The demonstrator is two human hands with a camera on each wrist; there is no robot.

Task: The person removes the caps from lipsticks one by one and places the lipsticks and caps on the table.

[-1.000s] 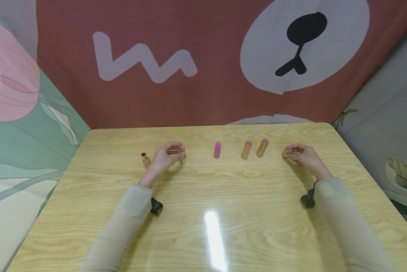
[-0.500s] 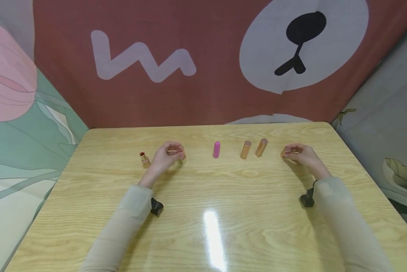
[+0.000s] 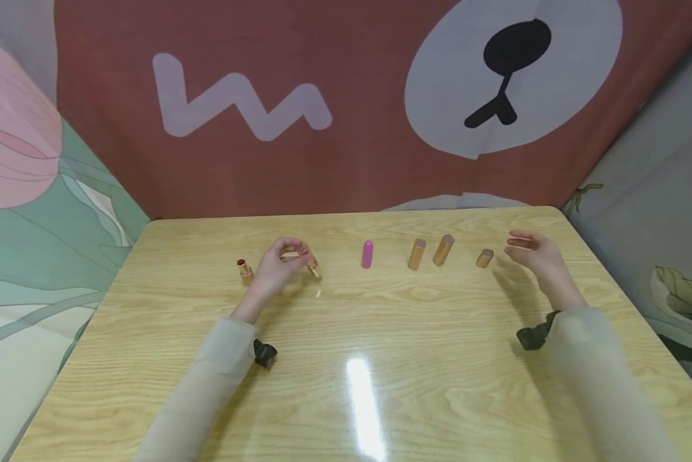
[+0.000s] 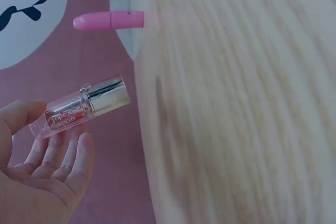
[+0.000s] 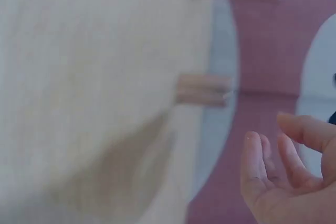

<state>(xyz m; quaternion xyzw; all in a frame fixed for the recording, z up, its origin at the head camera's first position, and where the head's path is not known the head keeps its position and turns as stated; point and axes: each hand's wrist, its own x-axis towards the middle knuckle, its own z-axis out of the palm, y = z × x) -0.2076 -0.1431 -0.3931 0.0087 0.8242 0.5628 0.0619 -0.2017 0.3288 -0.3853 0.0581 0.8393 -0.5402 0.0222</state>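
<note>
My left hand (image 3: pixel 281 266) pinches a lipstick (image 3: pixel 313 267) with a clear cap and a shiny gold base. In the left wrist view the lipstick (image 4: pixel 86 106) is gripped by its clear end, tilted, the gold base pointing away from the thumb (image 4: pixel 26 114). In the head view it tilts just above the table. My right hand (image 3: pixel 535 256) holds nothing; its fingers are relaxed and slightly bent. Left of it a short copper-coloured cap (image 3: pixel 484 258) stands on the table. The right wrist view shows this short copper piece (image 5: pixel 202 89), blurred, apart from the fingertips (image 5: pixel 253 142).
An uncapped lipstick (image 3: pixel 244 272) with a dark red top stands left of my left hand. Along the same row stand a pink tube (image 3: pixel 367 254) and two copper-coloured tubes, one (image 3: pixel 416 254) left of the other (image 3: pixel 443 250). A printed cloth (image 3: pixel 369 173) hangs behind the wooden table (image 3: pixel 438 359).
My right hand has let go of the short copper cap and moved right, away from it. The lipstick in my left hand has tilted, its gold base swinging right and off the table.
</note>
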